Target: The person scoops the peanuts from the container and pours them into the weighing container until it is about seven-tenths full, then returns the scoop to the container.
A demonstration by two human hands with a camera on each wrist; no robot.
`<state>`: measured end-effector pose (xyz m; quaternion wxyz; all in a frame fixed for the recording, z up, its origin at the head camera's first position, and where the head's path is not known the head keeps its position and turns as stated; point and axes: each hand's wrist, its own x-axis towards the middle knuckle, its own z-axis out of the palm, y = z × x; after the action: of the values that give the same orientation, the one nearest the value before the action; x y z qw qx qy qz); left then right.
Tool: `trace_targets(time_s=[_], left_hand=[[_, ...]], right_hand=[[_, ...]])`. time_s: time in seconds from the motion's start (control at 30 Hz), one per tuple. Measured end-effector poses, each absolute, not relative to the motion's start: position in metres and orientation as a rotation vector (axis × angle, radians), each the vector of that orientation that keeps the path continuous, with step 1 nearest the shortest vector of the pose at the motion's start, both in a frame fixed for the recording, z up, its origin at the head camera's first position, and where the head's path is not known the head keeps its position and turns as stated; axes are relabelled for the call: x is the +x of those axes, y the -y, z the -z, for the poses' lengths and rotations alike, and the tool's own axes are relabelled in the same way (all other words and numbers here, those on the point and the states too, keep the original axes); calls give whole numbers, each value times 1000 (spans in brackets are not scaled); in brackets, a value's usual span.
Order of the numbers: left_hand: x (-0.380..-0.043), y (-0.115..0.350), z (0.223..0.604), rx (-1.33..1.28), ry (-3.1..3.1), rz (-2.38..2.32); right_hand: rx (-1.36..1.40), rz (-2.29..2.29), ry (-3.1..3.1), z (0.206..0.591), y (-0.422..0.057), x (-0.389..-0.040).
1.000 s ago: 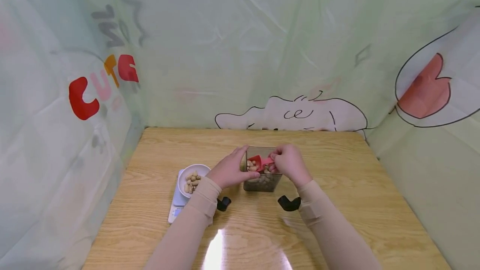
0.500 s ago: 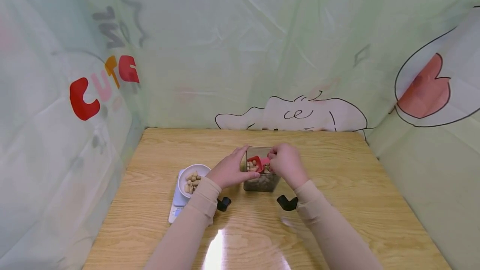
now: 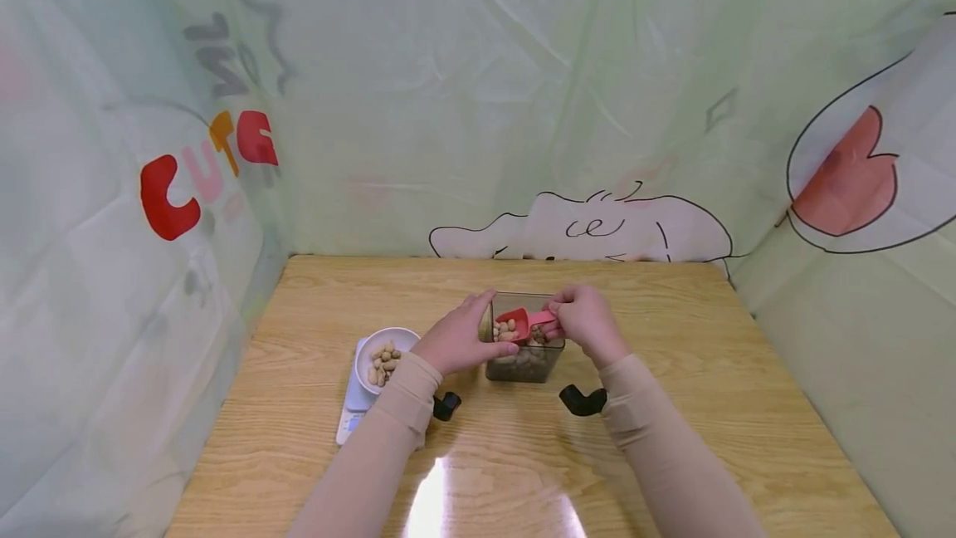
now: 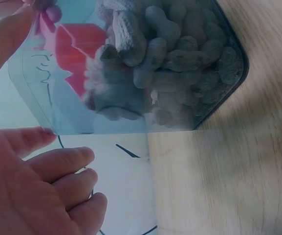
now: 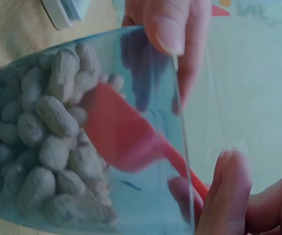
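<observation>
A see-through grey plastic container [image 3: 515, 368] full of unshelled peanuts [image 5: 57, 117] stands on the table. My left hand [image 3: 459, 340] grips its left side by the rim, with thumb and fingers spread around the corner. Inside, a red scoop [image 3: 520, 322] lies tilted among the peanuts, some of them in its bowl. My right hand [image 3: 588, 324] pinches the scoop's handle at the container's right rim. In the right wrist view the scoop [image 5: 123, 132] shows through the wall, its front edge against the peanuts.
Left of the container, a white bowl [image 3: 407, 339] with several peanuts sits on a kitchen scale [image 3: 349, 420], partly hidden by my left forearm. Black wrist-camera mounts [image 3: 582, 401] hang by the wrists. Printed cloth [image 3: 478, 106] encloses the wooden table [image 3: 695, 405].
After a small shift left, my right hand has moved back to the right with the scoop, and more of the handle shows. My left hand stays on the container.
</observation>
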<state>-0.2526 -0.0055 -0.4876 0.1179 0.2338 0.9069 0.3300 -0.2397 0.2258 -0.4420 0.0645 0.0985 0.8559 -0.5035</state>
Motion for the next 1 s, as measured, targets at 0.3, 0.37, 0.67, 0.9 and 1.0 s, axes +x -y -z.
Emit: trace_targets(time_s=[0.3, 0.37, 0.67, 0.9, 1.0], left_hand=[[-254, 4, 491, 681, -2647, -956], [-253, 4, 491, 683, -2645, -951], [-254, 4, 492, 687, -2654, -943], [-255, 5, 492, 683, -2641, -955], [-255, 5, 492, 682, -2643, -960]], right_hand=[[273, 1584, -2527, 439, -235, -234], [246, 1604, -2523, 438, -238, -231], [254, 1705, -2437, 443, -250, -227], [238, 1644, -2504, 446, -236, -227], [217, 1611, -2543, 448, -228, -227]])
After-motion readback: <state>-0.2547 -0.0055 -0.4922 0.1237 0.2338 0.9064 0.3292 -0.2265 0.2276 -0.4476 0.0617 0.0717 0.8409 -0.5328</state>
